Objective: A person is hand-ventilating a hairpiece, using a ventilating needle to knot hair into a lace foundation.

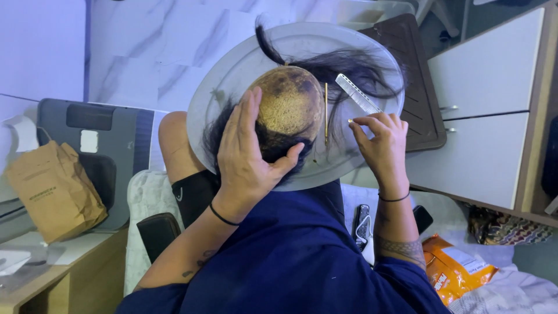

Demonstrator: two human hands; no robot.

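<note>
We see our left hand (247, 157) spread flat over the near side of a wig cap (289, 104), a tan mesh dome with black hair (354, 70) hanging from it. The palm presses the hair low on the dome, the fingers reach up its left flank, and the thumb hooks across the front toward the right. The dome rests at the middle of a round grey tray (232, 70) lying across our lap, and loose strands fan out toward the tray's far right rim.

Our right hand (383, 142) sits at the tray's right edge, its fingertips pressed together on the near end of a white comb (357, 94). The comb lies above and left of that pinch, its long axis running diagonally from the fingers up toward the tray's far edge, with the teeth in the loose hair. A thin gold clip (326, 113) stands nearly upright between dome and comb.

An orange snack bag (456, 268) lies near our right elbow, and a brown paper bag (55, 189) stands far left.
</note>
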